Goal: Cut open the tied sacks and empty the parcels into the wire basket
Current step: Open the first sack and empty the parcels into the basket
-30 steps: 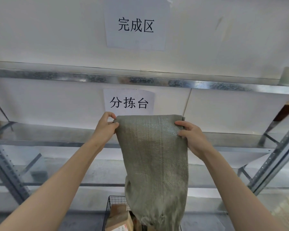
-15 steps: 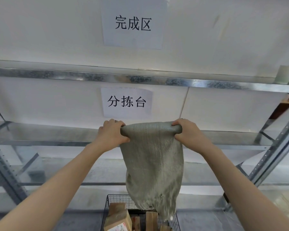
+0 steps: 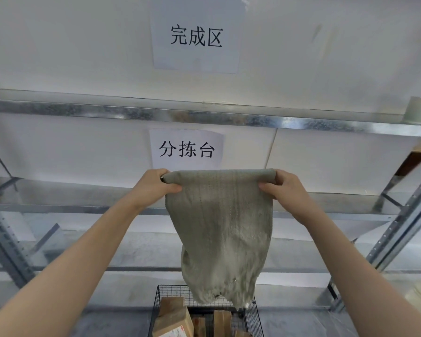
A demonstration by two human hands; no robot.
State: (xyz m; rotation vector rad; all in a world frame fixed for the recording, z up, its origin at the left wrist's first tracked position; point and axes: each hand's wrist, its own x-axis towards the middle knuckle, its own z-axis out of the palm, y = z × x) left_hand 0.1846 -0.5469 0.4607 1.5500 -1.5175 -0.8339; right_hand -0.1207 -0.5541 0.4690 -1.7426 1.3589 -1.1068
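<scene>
Head view — sack (image 3: 219, 227) vertical, ragged end down over wire basket (image 3: 173, 291), left hand (image 3: 153, 188) and right hand (image 3: 287, 190) gripping top corners

The 2 forearms, left hand (image 3: 153, 187) and right hand (image 3: 288, 189) are bare.

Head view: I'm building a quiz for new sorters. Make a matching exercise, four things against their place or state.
1 sack
2 wire basket
3 parcels
4 upper paper sign

A above the top shelf rail
B gripped by left hand and right hand, hanging
C inside the basket
D under the sack's lower end

Pairs: 1-B, 2-D, 3-C, 4-A
</scene>
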